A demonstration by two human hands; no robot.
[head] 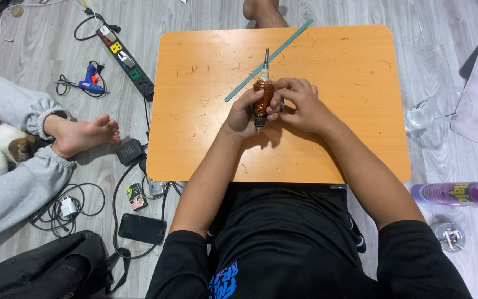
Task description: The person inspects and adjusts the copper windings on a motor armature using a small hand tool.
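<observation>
Both my hands meet over the middle of a small orange table (360, 149). My left hand (243, 113) grips a motor rotor (262, 95), a copper-wound core on a metal shaft that points away from me. My right hand (300, 102) touches the rotor's right side, its fingers curled against the copper winding. A thin teal blade (289, 44) lies diagonally on the table just beyond the shaft. Short bits of copper wire (203, 102) are scattered over the tabletop.
On the floor at left are a power strip (125, 61), a blue glue gun (89, 83), cables, a charger and a black phone (142, 228). Another person's bare foot (84, 135) and grey trouser legs lie left. A purple spray can (460, 194) and glass jar (430, 111) sit right.
</observation>
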